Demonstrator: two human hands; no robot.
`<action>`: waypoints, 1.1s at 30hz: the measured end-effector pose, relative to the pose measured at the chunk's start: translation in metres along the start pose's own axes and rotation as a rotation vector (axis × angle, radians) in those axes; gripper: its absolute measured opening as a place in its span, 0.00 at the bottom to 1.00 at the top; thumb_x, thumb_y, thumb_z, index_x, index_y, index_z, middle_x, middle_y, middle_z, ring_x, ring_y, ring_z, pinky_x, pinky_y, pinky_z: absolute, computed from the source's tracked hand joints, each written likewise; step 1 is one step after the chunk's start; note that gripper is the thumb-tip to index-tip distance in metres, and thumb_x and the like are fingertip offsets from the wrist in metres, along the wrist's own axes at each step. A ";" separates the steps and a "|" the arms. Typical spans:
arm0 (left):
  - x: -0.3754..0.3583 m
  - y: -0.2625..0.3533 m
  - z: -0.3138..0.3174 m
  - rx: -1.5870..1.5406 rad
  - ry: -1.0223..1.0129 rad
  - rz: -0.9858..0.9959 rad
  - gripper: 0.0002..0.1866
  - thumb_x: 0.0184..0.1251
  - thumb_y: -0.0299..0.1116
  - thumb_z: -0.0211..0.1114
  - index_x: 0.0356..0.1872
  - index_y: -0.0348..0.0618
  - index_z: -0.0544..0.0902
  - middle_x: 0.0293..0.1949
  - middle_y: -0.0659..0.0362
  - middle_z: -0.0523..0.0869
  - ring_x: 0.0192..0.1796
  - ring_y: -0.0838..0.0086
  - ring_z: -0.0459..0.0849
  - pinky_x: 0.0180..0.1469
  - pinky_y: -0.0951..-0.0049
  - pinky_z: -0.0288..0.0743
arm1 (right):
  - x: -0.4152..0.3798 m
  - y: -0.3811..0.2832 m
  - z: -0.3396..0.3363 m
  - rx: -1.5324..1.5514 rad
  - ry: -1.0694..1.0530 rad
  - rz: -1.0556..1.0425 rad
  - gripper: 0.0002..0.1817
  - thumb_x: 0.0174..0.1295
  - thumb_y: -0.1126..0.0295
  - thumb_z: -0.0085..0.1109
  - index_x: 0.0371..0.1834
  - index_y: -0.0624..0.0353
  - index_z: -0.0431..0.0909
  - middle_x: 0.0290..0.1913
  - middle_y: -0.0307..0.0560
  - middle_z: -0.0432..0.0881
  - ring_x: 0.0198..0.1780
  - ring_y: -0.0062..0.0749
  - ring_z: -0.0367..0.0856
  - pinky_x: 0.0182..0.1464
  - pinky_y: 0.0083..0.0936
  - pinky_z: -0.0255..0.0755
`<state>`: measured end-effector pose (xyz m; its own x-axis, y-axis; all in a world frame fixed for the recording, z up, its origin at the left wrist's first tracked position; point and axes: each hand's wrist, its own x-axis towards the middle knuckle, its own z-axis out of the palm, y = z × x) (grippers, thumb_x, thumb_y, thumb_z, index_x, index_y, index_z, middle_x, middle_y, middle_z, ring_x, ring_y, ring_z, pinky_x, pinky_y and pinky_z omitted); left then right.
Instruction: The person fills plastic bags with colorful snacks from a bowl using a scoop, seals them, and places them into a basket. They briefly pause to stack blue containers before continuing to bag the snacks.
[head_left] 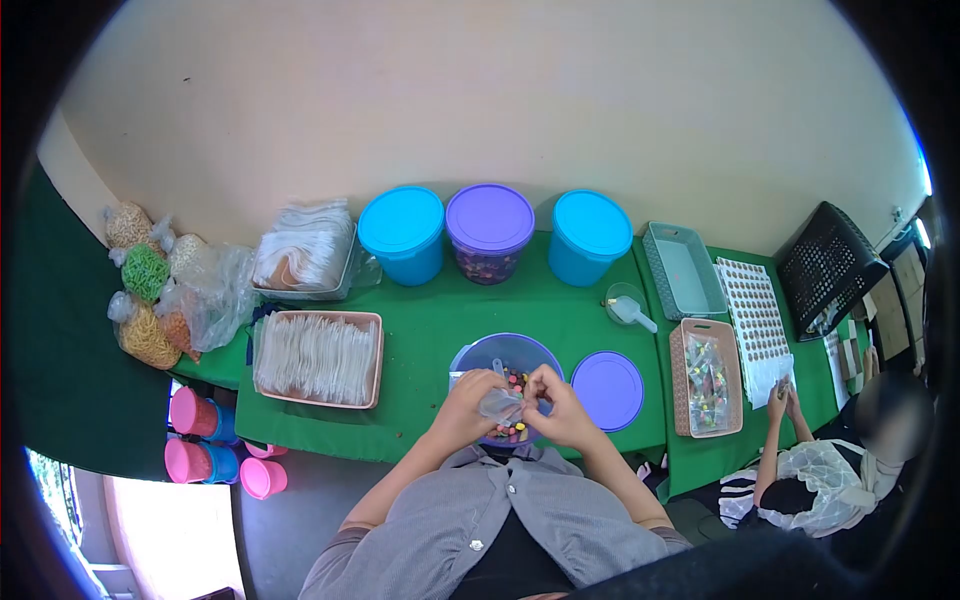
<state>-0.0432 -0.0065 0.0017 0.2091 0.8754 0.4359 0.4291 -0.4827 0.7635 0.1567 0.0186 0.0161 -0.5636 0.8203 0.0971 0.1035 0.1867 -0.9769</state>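
In front of my body, a small clear plastic bag [500, 405] hangs over a purple tub [488, 350]. My left hand [470, 399] is closed around one side of the bag. Pinched fingers of my right hand [558, 410] grip its other edge, near the opening. Inside the tub lie many small colourful pieces [517, 379] in pink, yellow, brown and dark tones, like candies; their exact kind is too small to tell. Part of a handle pokes up among them beside my left hand. To the right of the tub rests its round purple lid [607, 391].
Lidded tubs [402, 235] line the wall. A pink basket [376, 360] of flat clear bags stands left; a basket of filled bags [706, 378] stands right. A scoop [630, 312] lies in a small bowl. Another person [800, 480] handles sticker sheets [755, 310] at far right.
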 end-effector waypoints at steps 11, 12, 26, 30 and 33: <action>0.021 0.020 -0.030 -0.984 0.446 0.033 0.24 0.56 0.30 0.74 0.46 0.50 0.66 0.40 0.61 0.73 0.48 0.71 0.76 0.68 0.53 0.63 | 0.015 0.032 0.019 0.524 -0.057 0.314 0.22 0.75 0.58 0.44 0.64 0.58 0.69 0.54 0.48 0.79 0.48 0.29 0.78 0.54 0.28 0.72; 0.021 0.023 -0.029 -0.994 0.452 0.047 0.24 0.57 0.34 0.74 0.46 0.51 0.65 0.40 0.61 0.72 0.48 0.71 0.75 0.69 0.51 0.62 | 0.013 0.034 0.029 0.701 -0.108 0.343 0.21 0.75 0.57 0.44 0.62 0.59 0.71 0.51 0.46 0.80 0.47 0.28 0.79 0.52 0.27 0.73; 0.007 0.020 -0.047 -0.802 0.504 0.039 0.24 0.60 0.34 0.73 0.45 0.48 0.63 0.37 0.60 0.72 0.41 0.73 0.76 0.60 0.58 0.71 | 0.014 0.062 0.000 0.767 -0.198 0.438 0.14 0.72 0.58 0.51 0.41 0.59 0.72 0.30 0.36 0.75 0.29 0.20 0.73 0.35 0.18 0.69; 0.010 0.022 -0.050 -0.791 0.478 0.004 0.24 0.57 0.26 0.73 0.45 0.47 0.65 0.38 0.59 0.74 0.43 0.72 0.78 0.58 0.60 0.72 | 0.022 0.012 0.021 0.318 0.175 -0.070 0.23 0.62 0.67 0.64 0.56 0.59 0.65 0.49 0.49 0.75 0.50 0.31 0.75 0.55 0.26 0.68; 0.008 0.024 -0.033 -0.804 0.401 -0.028 0.24 0.56 0.23 0.73 0.46 0.46 0.65 0.38 0.58 0.75 0.44 0.71 0.79 0.57 0.60 0.73 | 0.024 -0.040 0.032 -0.287 0.072 -0.285 0.40 0.54 0.60 0.71 0.67 0.61 0.61 0.58 0.55 0.75 0.61 0.46 0.73 0.62 0.41 0.66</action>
<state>-0.0604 -0.0123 0.0391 -0.1791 0.8847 0.4304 -0.3470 -0.4662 0.8138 0.1133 0.0134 0.0516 -0.5447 0.7479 0.3794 0.1820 0.5470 -0.8171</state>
